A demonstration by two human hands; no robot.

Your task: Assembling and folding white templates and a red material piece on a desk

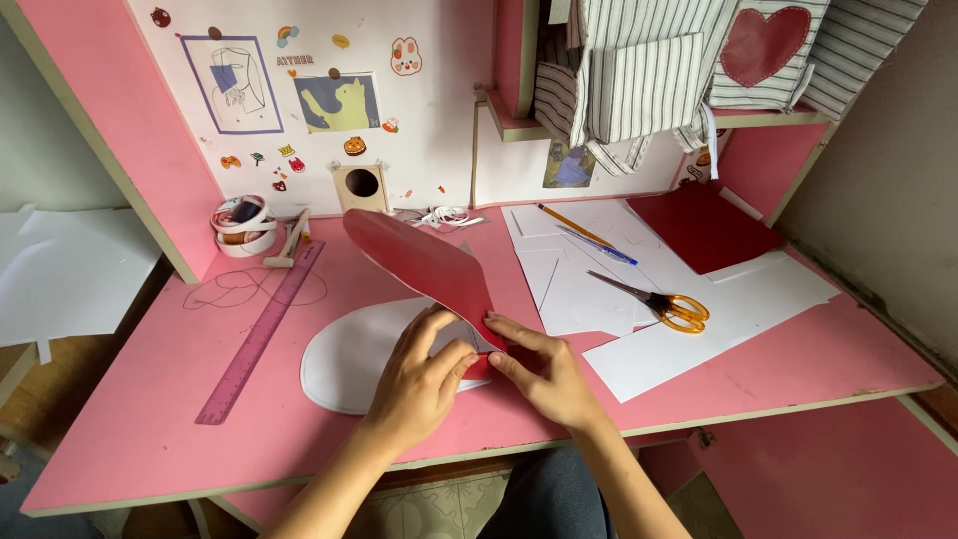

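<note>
Both hands point(489, 374) pinch red card point(424, 265) | curved, lifted | white underside

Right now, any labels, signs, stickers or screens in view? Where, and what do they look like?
No screens or packages.
Line-drawing print: white back wall, upper left; rectangular, purple border.
Cat picture: same wall, right of the print; blue ground, pale yellow cat.
Small stickers: scattered over that wall; rabbit, rainbow, pumpkin shapes, mostly orange and red.
Small photo card: wall under the hanging striped fabric; bluish, detail unclear.
Heart patch: red, on the striped fabric, top right.
</note>
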